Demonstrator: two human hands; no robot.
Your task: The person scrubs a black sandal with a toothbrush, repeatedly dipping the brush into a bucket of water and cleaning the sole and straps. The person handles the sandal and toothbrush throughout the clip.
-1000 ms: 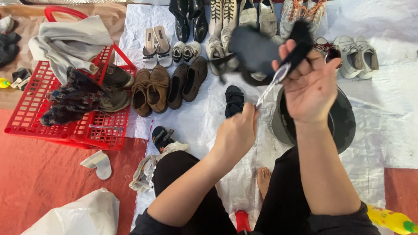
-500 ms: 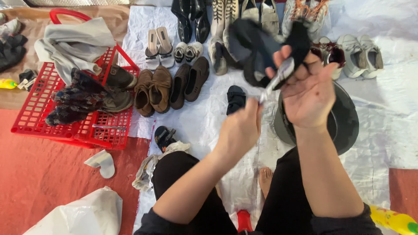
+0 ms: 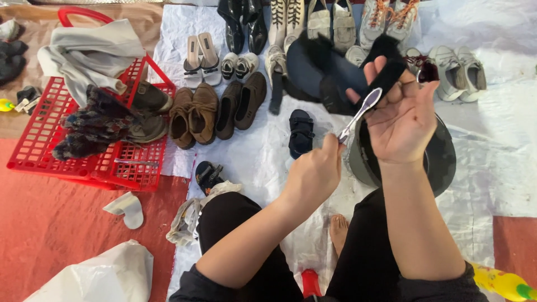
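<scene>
The right hand [image 3: 400,120] held a dark shoe [image 3: 335,72] up above the round black basin [image 3: 442,162], fingers wrapped around its strap. The left hand [image 3: 316,173] was clenched around a small brush [image 3: 358,114], its tip touching the shoe. Brown shoes [image 3: 193,114] lay beside the red basket [image 3: 84,162].

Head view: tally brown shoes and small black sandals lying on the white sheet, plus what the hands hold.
Brown shoes: 4
Small black sandals: 2
Brush, left hand: 1
Black shoe, right hand: 1
Total: 8
</scene>
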